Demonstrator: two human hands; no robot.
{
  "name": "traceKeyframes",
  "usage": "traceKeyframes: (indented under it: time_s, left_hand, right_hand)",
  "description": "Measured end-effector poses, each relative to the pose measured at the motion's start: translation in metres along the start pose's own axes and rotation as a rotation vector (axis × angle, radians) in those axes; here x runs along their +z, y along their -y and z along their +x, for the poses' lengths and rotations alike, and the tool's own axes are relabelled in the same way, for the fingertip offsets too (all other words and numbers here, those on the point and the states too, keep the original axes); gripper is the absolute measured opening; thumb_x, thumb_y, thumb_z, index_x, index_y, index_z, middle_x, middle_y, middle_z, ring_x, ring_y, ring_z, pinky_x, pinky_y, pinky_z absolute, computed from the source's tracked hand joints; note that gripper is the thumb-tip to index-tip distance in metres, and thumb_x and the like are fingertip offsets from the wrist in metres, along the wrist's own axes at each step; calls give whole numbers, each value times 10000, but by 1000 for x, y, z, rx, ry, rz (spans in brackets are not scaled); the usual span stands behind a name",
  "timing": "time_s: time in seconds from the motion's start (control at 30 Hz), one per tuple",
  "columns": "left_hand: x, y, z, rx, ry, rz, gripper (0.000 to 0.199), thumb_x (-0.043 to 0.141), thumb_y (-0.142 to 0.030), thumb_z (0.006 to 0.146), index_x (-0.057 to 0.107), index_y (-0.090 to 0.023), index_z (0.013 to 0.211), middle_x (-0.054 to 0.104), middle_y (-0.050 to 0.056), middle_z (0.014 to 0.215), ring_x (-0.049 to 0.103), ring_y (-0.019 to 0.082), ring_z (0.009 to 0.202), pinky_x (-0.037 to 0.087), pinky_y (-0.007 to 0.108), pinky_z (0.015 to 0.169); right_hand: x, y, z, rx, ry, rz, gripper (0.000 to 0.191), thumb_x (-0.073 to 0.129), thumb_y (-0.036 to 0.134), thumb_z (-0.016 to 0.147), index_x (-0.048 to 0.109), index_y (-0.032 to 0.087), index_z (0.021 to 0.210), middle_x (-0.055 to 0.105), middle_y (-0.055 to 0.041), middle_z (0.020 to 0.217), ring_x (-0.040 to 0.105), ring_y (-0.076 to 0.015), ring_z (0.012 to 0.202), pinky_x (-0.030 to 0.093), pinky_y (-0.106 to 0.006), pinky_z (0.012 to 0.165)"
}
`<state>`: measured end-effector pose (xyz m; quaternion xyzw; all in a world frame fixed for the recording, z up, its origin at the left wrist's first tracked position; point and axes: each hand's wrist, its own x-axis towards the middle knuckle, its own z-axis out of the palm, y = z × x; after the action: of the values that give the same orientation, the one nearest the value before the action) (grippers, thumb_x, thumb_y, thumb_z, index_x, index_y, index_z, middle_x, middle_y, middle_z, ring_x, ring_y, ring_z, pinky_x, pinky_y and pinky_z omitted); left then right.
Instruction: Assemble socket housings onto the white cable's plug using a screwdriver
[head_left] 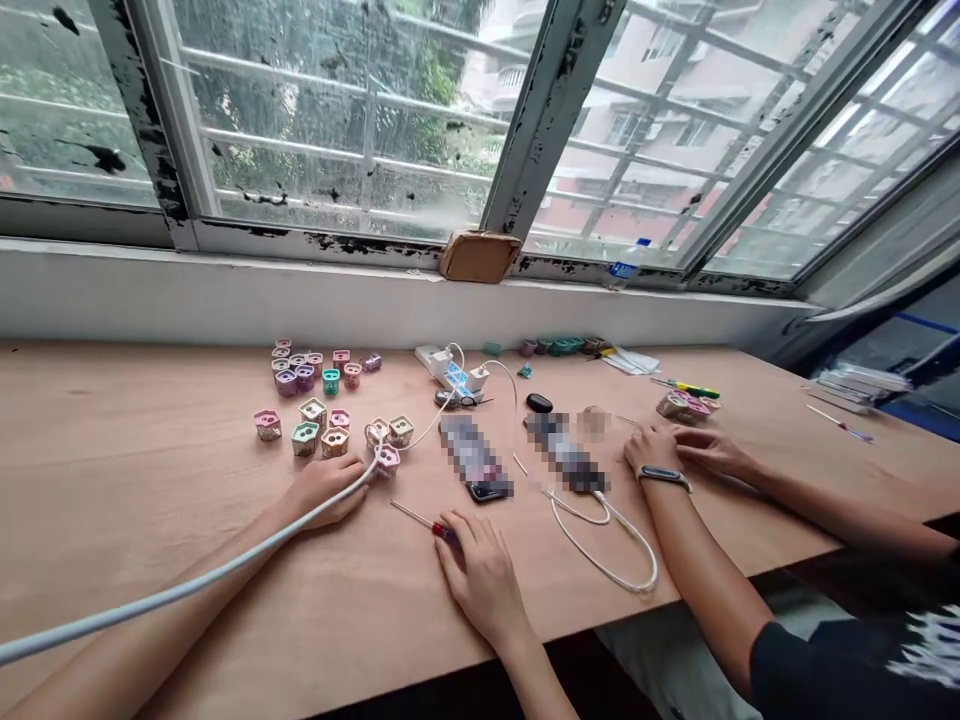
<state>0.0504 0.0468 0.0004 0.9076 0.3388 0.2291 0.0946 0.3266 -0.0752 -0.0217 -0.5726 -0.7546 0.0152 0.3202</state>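
My left hand (334, 490) lies on the table beside a group of small angular pieces with holes in the top, which look like pencil sharpeners. Closest to its fingers are an orange-rimmed sharpener (335, 441) and a pink one (387, 460). Its fingers lie stretched and hold nothing I can see; a white cable (247, 560) crosses in front and hides part of them. My right hand (480, 575) rests low on the table, thumb and forefinger around the red handle of a screwdriver (444, 532). The screwdriver's thin shaft points left, towards my left hand.
Two phones (474, 458) (566, 455) lie mid-table, their screens blurred. Behind them stands a power strip (435, 362) with chargers. More sharpeners (304, 375) sit at the back left. At right, another person's hands (682, 450) are near a sharpener cluster (684, 405).
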Motion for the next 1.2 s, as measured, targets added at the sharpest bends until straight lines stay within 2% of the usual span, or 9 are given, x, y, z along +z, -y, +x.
traceKeyframes:
  time_s: [0.23,0.3,0.37,0.5,0.6,0.73,0.83,1.07,1.2]
  left_hand:
    - [-1,14,-15,73,-41,6,215,481,-226,972,671,-207,1070,707,61,916,683,189,793,503,272,674]
    - [-3,20,-23,43,-75,48,237,477,-222,963,665,-206,1106,719,65,912,690,197,796,488,269,648]
    - [-5,25,-28,-38,-113,74,276,475,-227,965,634,-209,1190,738,66,933,704,202,814,472,260,633]
    - [-9,29,-26,-345,-131,98,416,531,-282,962,504,-208,1371,742,38,854,704,211,713,408,257,566]
    - [-10,31,-20,-477,-150,54,418,546,-348,968,500,-206,1358,719,24,800,689,219,686,381,255,558]
    - [-11,35,-19,-444,-228,-51,265,531,-380,970,611,-195,1143,665,2,708,644,190,628,391,247,569]
    - [-14,33,-23,-407,-270,-65,241,524,-388,965,643,-201,1059,677,12,744,646,188,663,422,253,604]
    - [-21,13,-36,-228,-387,-79,241,556,-375,930,700,-199,849,668,105,1024,678,241,923,535,329,776]
    - [-20,9,-44,-122,-404,-120,247,565,-349,945,645,-192,773,641,133,1280,657,264,1151,558,356,904]
  right_hand:
    - [-2,5,1,20,37,-12,234,520,211,970,623,236,1179,710,-100,1137,665,-290,1059,555,-451,894]
    - [0,4,0,17,35,-25,233,520,214,971,622,227,1180,708,-103,1138,663,-289,1066,554,-458,910]
    - [2,4,0,17,26,-30,225,530,223,965,626,217,1169,708,-105,1132,664,-287,1066,554,-458,922]
    - [2,6,1,27,15,-27,210,542,230,956,634,210,1144,709,-106,1129,674,-280,1054,560,-434,903]
    - [2,6,1,28,7,-21,204,541,224,958,642,217,1135,711,-99,1120,672,-272,1056,556,-423,906]
    - [2,6,1,35,15,-6,170,550,211,958,654,224,1091,706,-86,1100,664,-265,1038,543,-416,906]
    - [1,7,1,36,30,2,181,579,191,942,648,220,1107,706,-79,1096,655,-265,1032,535,-413,902]
    - [-5,10,1,6,44,-13,168,618,140,921,659,212,1067,703,-82,1091,644,-273,1010,525,-414,874]
    - [-3,6,5,-119,55,4,148,576,140,962,682,216,1032,688,-83,1022,637,-237,923,509,-356,810]
